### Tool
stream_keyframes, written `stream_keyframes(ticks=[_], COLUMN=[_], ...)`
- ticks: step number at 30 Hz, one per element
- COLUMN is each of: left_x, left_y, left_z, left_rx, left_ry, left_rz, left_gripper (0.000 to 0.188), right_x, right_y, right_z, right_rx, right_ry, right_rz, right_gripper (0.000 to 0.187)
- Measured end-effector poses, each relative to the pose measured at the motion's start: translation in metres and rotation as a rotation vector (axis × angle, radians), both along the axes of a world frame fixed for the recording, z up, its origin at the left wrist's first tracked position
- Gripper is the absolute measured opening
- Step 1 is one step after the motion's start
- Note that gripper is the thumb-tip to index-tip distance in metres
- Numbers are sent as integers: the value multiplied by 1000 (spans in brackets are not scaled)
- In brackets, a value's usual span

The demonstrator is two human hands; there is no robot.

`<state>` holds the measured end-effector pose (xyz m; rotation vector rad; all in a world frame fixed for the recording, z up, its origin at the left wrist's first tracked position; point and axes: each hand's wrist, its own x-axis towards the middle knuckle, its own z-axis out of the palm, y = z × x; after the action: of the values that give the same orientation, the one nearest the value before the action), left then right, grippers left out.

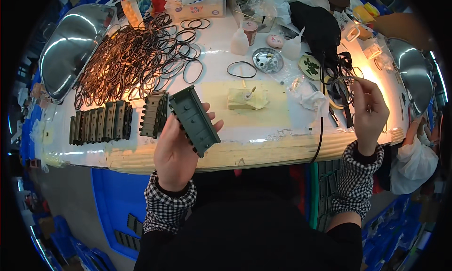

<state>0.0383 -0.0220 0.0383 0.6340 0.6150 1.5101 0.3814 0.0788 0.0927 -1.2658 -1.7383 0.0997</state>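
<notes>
I hold a dark green ribbed plastic block (194, 120) in my left hand (178, 151), above the near edge of the desk (263, 144); my grip is closed around it from below, thumb along its right side, and it sits tilted with its long side running from upper left to lower right. My right hand (369, 112), far to the right of the block, pinches a thin black rubber ring (343, 89) between fingertips, holding it up over the right end of the desk. Just left of the block a single matching green block (154, 114) stands on the desk, and farther left of it a row of the same blocks (101, 121) lies side by side. Behind the block, toward the far left of the desk, spreads a big heap of brown and black rubber rings (136, 59), with a few loose ones (242, 69) lying to the right of the heap. To the right of the block is a pale yellow mat (273, 113) with a small yellowish sponge block (242, 99) and a stick in it. Beyond that stand two small white squeeze bottles (239, 42) and a round metal dish (268, 60). A large shiny metal bowl (70, 47) rests at the far left of the desk, beyond the heap.
</notes>
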Motion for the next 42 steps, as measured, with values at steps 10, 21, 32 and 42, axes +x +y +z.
stream_keyframes(ticks=[10,21,32,42], left_x=[16,3,1,3], left_y=[-3,-5,-2,-9], left_z=[-4,-7,-12,-15], left_rx=[-123,-266,-241,-50], left_ry=[50,-104,-245,31], left_rz=[-212,-83,-119,-54], left_gripper=[55,50,42,43], right_x=[-127,-137,-138,-136], right_y=[-37,-36,-35,-42], right_z=[-17,-32,-30,-39], right_rx=[-407,-736,-1082,-771], right_ry=[142,253,556,454], right_rz=[556,668,795,770], right_gripper=[9,11,18,19])
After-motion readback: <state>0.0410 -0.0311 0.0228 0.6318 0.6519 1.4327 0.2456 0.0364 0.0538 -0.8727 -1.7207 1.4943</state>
